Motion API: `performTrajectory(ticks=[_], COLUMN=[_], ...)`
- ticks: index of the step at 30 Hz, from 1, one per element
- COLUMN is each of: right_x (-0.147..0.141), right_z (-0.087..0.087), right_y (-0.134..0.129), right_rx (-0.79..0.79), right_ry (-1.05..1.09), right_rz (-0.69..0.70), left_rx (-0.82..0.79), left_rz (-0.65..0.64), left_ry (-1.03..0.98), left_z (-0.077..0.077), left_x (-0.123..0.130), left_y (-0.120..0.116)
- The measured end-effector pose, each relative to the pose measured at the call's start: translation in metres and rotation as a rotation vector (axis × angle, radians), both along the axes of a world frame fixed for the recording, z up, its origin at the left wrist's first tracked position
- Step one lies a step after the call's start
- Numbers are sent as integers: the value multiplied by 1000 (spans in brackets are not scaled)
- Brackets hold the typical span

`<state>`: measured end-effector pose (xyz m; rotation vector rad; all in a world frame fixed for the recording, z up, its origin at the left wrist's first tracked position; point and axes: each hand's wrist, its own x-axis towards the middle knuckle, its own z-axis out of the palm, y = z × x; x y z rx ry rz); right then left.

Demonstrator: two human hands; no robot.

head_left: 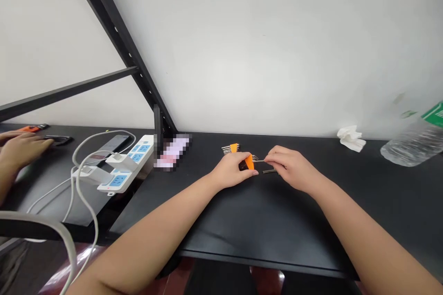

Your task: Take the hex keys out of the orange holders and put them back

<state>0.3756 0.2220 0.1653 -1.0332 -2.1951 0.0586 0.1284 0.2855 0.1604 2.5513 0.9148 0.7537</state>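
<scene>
My left hand (231,170) is closed around an orange holder (249,162), its thumb and fingers on either side. A thin metal hex key (258,161) runs from the holder to my right hand (289,166), which pinches its other end between thumb and fingers. Just behind my left hand lies a second orange holder (235,147) with several hex keys sticking out of it. Below the right fingertips, more thin metal keys (268,171) rest on the black table (263,230), partly hidden by that hand.
To the left are a white power strip (126,166) with chargers and cables, a phone (112,145), and a black metal frame (134,64). Another person's hand (26,150) works at far left. Crumpled tissue (351,138) and a plastic bottle (411,143) stand at right.
</scene>
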Motion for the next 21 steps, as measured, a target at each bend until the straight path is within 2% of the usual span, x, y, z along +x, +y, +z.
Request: performTrajectory(ticks=[16, 21], right_x=[-1, -6], right_z=[0, 2], right_y=[-1, -5], right_rx=[-46, -83], right_ry=[-4, -51], right_rz=[-3, 82], left_rx=[-4, 30], left_rz=[-9, -109], left_ry=[34, 60], left_z=[3, 5], left_x=[-1, 2], left_y=[-1, -6])
